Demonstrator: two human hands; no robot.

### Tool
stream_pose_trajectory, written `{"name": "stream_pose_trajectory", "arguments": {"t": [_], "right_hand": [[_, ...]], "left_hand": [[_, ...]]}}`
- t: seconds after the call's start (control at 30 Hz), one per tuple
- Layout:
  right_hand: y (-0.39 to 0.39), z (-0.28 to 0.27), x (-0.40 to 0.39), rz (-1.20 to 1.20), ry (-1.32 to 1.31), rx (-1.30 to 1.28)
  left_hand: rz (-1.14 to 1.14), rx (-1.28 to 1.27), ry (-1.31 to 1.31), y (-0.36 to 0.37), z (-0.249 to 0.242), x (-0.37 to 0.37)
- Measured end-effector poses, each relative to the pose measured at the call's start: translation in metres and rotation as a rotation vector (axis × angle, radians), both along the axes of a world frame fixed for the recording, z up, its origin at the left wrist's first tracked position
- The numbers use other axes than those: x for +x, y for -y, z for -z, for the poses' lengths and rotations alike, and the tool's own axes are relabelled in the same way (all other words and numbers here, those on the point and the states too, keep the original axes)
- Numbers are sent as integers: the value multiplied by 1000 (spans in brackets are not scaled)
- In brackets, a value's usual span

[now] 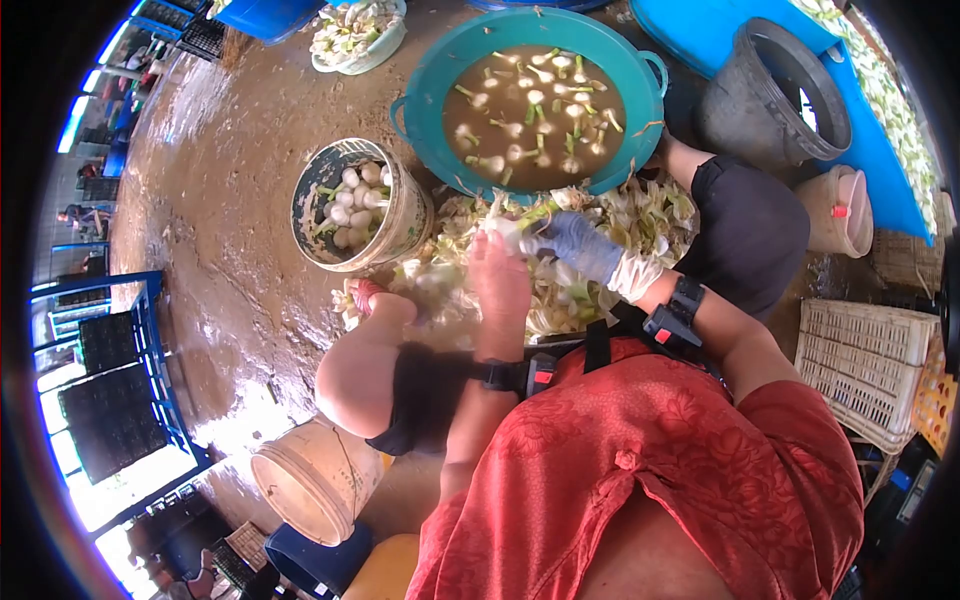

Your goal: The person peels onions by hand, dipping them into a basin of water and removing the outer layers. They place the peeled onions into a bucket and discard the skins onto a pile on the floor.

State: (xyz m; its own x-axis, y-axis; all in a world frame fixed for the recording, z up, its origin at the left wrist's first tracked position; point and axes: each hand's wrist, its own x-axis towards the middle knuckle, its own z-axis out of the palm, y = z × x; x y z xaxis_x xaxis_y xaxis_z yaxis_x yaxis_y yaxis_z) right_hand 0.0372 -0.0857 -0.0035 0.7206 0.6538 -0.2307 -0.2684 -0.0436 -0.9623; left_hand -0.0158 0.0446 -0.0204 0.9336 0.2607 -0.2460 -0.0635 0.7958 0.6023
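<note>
My bare left hand [500,285] is closed at the fingertips on a white bulb [508,233] with a green stem, which looks like fresh garlic or onion. On the bulb's other side, my right hand [580,247] wears a blue-grey glove and grips its stem end. Motion blurs the left fingers, and part of the bulb is hidden between the hands. Beneath them lies a heap of pale leaf peelings [640,225]. Just left of the heap, a dirty bucket [405,215] holds several cleaned white bulbs [352,205].
A teal tub [425,75] of brown water with floating bulbs [535,97] stands ahead. A bowl of peelings [378,55] is farther back. A black bucket [720,115] and a pale bucket [825,210] are at right, above white crates [860,365]. Another bucket [315,475] lies near my left leg.
</note>
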Motion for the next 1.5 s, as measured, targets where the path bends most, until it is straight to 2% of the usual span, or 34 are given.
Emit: {"name": "stream_pose_trajectory", "arguments": {"t": [0.03,0.1,0.17,0.23,0.3,0.33,0.37,0.43,0.47,0.53,0.57,0.63,0.87,0.93,1.0,1.07,1.1,1.13,1.17,1.2,1.23,1.27,1.33,1.4,1.47,1.5], "right_hand": [[-4,3,-1,100,-17,-31],[-10,9,0,256,6,-26],[-8,17,2,226,65,-92],[-5,13,4,199,124,-161],[0,9,5,200,816,-552],[0,12,6,201,816,-553],[0,19,8,246,737,-502],[-1,28,11,289,657,-450],[-2,33,12,333,580,-418],[-1,36,15,374,504,-383],[2,37,17,418,422,-381],[7,35,20,496,208,-335],[19,41,39,716,183,-187],[31,45,47,732,-185,-46],[41,52,54,775,-194,-147],[55,64,57,492,247,-225],[39,22,42,513,95,-137],[33,8,35,514,91,-140],[29,-1,31,341,209,-103],[26,-5,28,164,326,-64],[22,-3,25,130,397,-66],[21,2,26,129,398,-64],[19,10,30,119,505,-238],[18,22,33,175,569,-330],[24,35,38,44,646,-627],[26,29,39,-111,562,-763]], "left_hand": [[50,-43,-7,-1,-6,-3],[4,-3,-18,3,-3,-1],[-43,35,-32,3,3,-2],[-43,206,-6,3,6,-3],[-36,265,-37,2,7,-3],[-31,325,-70,1,5,-3],[-30,325,-69,-2,4,-4],[87,89,-104,-7,6,-6],[88,89,-104,-8,7,-5],[173,-79,-113,-10,12,-4],[172,-78,-113,-12,15,-3],[251,-268,-46,-12,18,-3],[299,-421,-20,-6,13,-2],[332,-451,-83,-5,5,-3],[308,-465,-112,-6,0,-3],[283,-480,-142,-8,4,-2],[269,-428,-126,-10,12,-2],[256,-378,-112,-9,17,-2],[260,-380,-114,-8,18,-2],[247,-242,-67,-6,16,-3],[231,-102,-19,-5,14,-3],[230,-101,-18,-5,12,-5],[315,96,-9,-6,5,-7],[354,107,-18,-7,-1,-6],[355,-104,-10,-7,-14,-3],[328,-164,-9,-11,-8,-3]]}}
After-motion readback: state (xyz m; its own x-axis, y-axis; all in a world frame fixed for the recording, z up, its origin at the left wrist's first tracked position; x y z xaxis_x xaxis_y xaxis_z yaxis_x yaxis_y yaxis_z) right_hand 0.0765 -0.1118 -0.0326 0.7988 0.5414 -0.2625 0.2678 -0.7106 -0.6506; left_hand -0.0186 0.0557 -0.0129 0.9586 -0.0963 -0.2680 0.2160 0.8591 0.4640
